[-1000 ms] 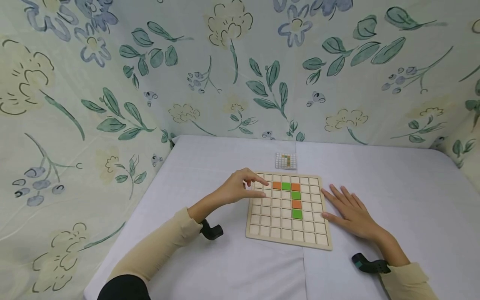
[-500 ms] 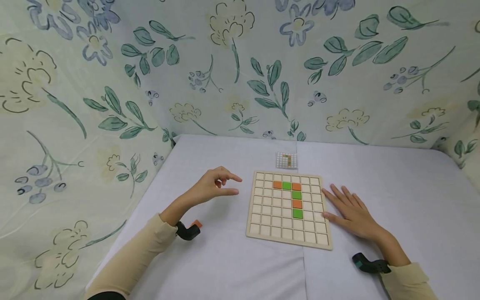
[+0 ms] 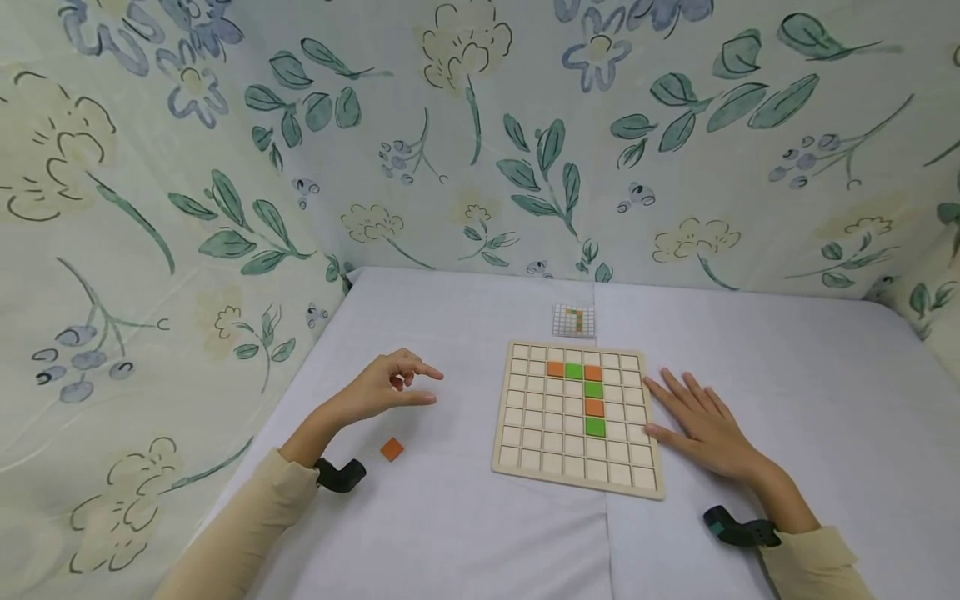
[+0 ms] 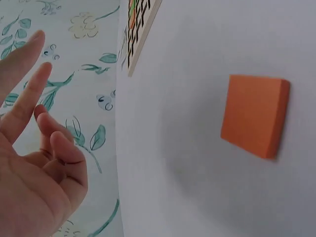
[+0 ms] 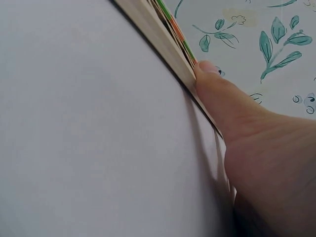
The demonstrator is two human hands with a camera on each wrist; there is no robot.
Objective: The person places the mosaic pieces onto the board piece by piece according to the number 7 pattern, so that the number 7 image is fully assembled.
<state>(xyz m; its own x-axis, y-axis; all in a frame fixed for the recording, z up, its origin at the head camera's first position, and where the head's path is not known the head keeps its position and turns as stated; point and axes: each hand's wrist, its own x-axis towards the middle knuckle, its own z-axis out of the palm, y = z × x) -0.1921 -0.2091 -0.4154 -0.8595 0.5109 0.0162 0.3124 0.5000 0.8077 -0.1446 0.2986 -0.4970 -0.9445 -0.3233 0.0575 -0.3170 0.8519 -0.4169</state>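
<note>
My left hand [image 3: 382,386] hovers over the table left of the board, thumb and index finger apart with nothing between them. Just below it in the head view lies an orange square tile [image 3: 392,449], flat on the cloth; the left wrist view shows this orange tile [image 4: 254,116] up close. My right hand [image 3: 701,423] lies with fingers spread, thumb and fingertips at the right edge of the wooden grid board [image 3: 551,450]. In the right wrist view its thumb [image 5: 217,91] touches the board's side. Alternating orange and green tiles [image 3: 593,389] form a bent line on the board.
A small printed card [image 3: 573,321] with a coloured grid pattern lies just behind the board. White cloth [image 3: 465,542] covers the table. A floral curtain [image 3: 450,150] stands along the back and left side.
My left hand has moved left, away from the board's upper left cells, to above the table. The loose orange tile has come into view from behind the left wrist. The right hand has stayed put.
</note>
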